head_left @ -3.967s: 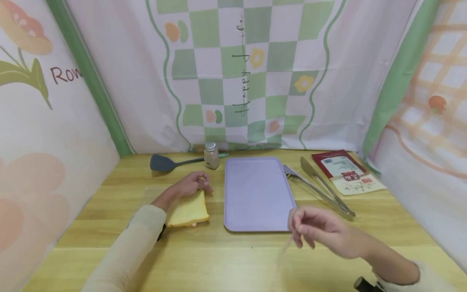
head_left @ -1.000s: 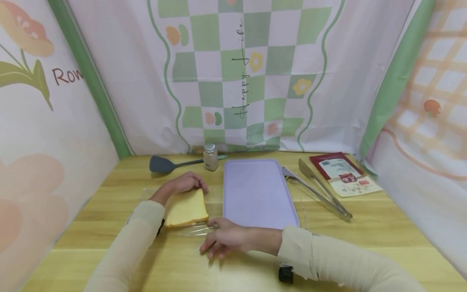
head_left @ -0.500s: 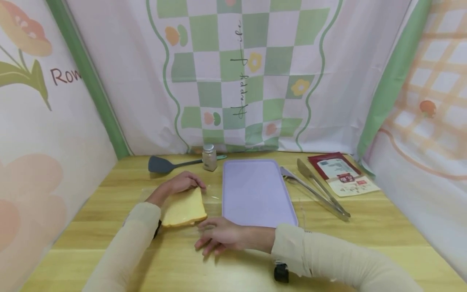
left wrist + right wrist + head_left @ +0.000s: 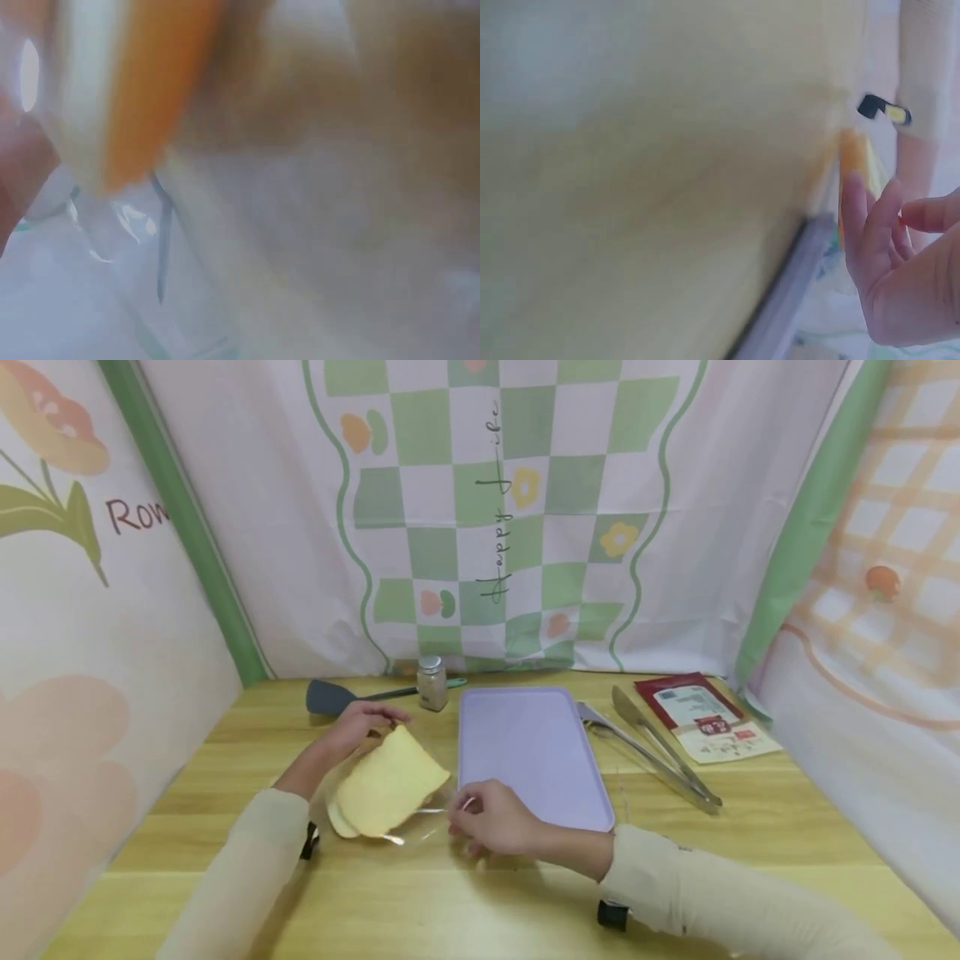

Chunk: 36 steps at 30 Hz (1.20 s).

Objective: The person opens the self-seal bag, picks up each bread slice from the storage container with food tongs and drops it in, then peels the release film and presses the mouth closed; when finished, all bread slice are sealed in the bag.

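A sandwich (image 4: 392, 783) of two bread slices is tilted up left of the lilac tray (image 4: 528, 752), its upper slice set askew over the lower one. My left hand (image 4: 352, 727) grips its far left corner; fingers show at the edge of the left wrist view, beside the blurred orange crust (image 4: 154, 90). Clear plastic film (image 4: 431, 811) glints under and beside the bread and stretches towards the right. My right hand (image 4: 495, 818), over the tray's near left corner, pinches the film's edge between thumb and curled fingers. The sandwich's underside is hidden.
Behind the left hand lie a dark spatula (image 4: 330, 697) and a glass shaker jar (image 4: 432, 683). Metal tongs (image 4: 652, 752) rest right of the tray, with a red and cream packet (image 4: 705, 718) beyond them. A patterned curtain (image 4: 517, 527) closes off the back.
The sandwich has gone from lying flat to tilted and turned, its slices now askew. My left hand has moved slightly left; my right hand has shifted right and curled its fingers.
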### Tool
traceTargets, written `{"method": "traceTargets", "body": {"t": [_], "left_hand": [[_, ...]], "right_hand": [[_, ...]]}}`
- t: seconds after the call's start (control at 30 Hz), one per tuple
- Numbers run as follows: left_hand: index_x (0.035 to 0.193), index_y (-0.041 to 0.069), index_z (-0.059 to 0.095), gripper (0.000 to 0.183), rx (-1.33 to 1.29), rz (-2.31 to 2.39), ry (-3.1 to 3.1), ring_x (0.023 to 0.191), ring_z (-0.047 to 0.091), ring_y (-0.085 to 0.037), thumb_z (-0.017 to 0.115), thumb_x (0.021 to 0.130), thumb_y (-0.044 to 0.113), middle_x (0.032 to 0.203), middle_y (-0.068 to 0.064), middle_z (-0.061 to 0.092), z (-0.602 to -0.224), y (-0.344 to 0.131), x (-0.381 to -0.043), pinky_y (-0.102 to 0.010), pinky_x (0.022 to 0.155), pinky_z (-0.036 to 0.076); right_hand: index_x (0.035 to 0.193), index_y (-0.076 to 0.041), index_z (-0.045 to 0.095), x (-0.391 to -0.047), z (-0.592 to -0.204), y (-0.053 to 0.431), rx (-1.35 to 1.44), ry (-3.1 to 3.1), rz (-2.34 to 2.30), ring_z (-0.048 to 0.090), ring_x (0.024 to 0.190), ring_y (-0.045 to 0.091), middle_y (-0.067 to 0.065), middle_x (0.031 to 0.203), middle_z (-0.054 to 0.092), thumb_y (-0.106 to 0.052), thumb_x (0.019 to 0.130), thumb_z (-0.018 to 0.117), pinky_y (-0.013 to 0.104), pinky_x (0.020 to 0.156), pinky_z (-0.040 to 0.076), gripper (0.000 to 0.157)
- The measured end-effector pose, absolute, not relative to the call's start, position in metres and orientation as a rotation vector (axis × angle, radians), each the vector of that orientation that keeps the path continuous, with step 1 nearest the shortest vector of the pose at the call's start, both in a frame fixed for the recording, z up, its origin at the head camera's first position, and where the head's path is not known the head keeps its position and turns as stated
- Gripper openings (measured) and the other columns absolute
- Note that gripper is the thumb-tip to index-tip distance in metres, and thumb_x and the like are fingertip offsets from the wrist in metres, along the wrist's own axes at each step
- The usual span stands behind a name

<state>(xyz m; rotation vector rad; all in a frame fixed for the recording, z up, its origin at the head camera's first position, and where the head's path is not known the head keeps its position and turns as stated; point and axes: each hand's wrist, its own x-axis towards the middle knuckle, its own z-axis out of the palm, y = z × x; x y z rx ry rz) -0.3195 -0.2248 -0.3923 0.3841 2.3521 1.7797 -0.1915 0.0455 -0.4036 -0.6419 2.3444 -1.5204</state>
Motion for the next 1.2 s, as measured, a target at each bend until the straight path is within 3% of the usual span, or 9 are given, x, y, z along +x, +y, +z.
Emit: {"method": "traceTargets", "body": {"t": [0.1,0.2,0.4,0.5,0.63,0.73,1.03,1.2], "left_hand": [[0.103,0.009,0.075,0.030,0.356,1.965,2.250,0.090,0.062,-0.008,0.049,0.093,-0.004,0.102,0.008,0.074,-0.388,-0.224,-0.313,-0.024,0.073,0.048],[0.095,0.017,0.075,0.035,0.344,2.132,2.139,0.089,0.061,-0.007,0.049,0.093,-0.006,0.099,0.011,0.074,-0.382,-0.221,-0.305,-0.023,0.070,0.046],[0.088,0.020,0.075,0.042,0.407,2.470,1.978,0.086,0.062,-0.007,0.048,0.093,-0.013,0.094,0.009,0.074,-0.365,-0.209,-0.280,-0.019,0.067,0.043],[0.088,0.017,0.075,0.044,0.598,2.716,1.877,0.086,0.065,-0.008,0.047,0.090,-0.017,0.094,0.006,0.075,-0.352,-0.193,-0.262,-0.018,0.067,0.043],[0.093,0.009,0.076,0.043,0.894,2.939,1.661,0.091,0.068,-0.011,0.046,0.087,-0.022,0.096,-0.001,0.076,-0.329,-0.172,-0.245,-0.017,0.077,0.050],[0.095,0.006,0.075,0.040,1.007,3.039,1.579,0.091,0.068,-0.012,0.049,0.085,-0.023,0.098,-0.004,0.076,-0.314,-0.158,-0.238,-0.020,0.083,0.053],[0.097,0.007,0.076,0.044,1.186,3.099,1.586,0.088,0.064,-0.012,0.048,0.082,-0.024,0.100,-0.003,0.075,-0.300,-0.120,-0.226,-0.018,0.079,0.052],[0.100,0.009,0.076,0.046,1.247,3.101,1.613,0.087,0.063,-0.012,0.049,0.081,-0.024,0.101,-0.002,0.074,-0.297,-0.113,-0.225,-0.017,0.077,0.052]], "right_hand": [[0.089,-0.004,0.068,-0.194,-0.396,0.059,-0.811,2.526,-1.473,0.066,0.064,0.021,0.005,0.082,0.071,-0.011,0.095,0.065,0.028,0.055,0.055,0.009],[0.087,-0.011,0.068,-0.198,-0.385,0.070,-0.937,2.716,-1.418,0.066,0.072,0.016,0.000,0.085,0.071,-0.014,0.093,0.068,0.024,0.064,0.055,0.007],[0.087,-0.010,0.069,-0.206,-0.362,0.086,-1.154,2.968,-1.409,0.071,0.081,0.017,0.000,0.090,0.074,-0.011,0.089,0.073,0.031,0.074,0.057,0.005],[0.083,-0.009,0.068,-0.211,-0.347,0.098,-1.260,3.034,-1.448,0.067,0.063,0.007,0.005,0.095,0.076,-0.008,0.088,0.073,0.025,0.059,0.055,0.007],[0.082,-0.007,0.068,-0.215,-0.315,0.117,-1.321,3.041,-1.518,0.061,0.054,0.004,0.007,0.094,0.076,-0.002,0.087,0.072,0.018,0.045,0.049,0.008],[0.084,-0.007,0.069,-0.218,-0.287,0.131,-1.346,3.038,-1.550,0.068,0.070,0.011,0.004,0.088,0.075,0.000,0.086,0.073,0.022,0.053,0.054,0.008],[0.084,-0.007,0.070,-0.218,-0.246,0.164,-1.308,2.946,-1.460,0.063,0.059,0.012,0.001,0.079,0.071,-0.001,0.088,0.073,0.021,0.051,0.050,0.008],[0.086,-0.004,0.070,-0.218,-0.242,0.170,-1.273,2.951,-1.448,0.067,0.067,0.013,0.002,0.081,0.072,-0.003,0.089,0.073,0.022,0.055,0.052,0.005]]}}
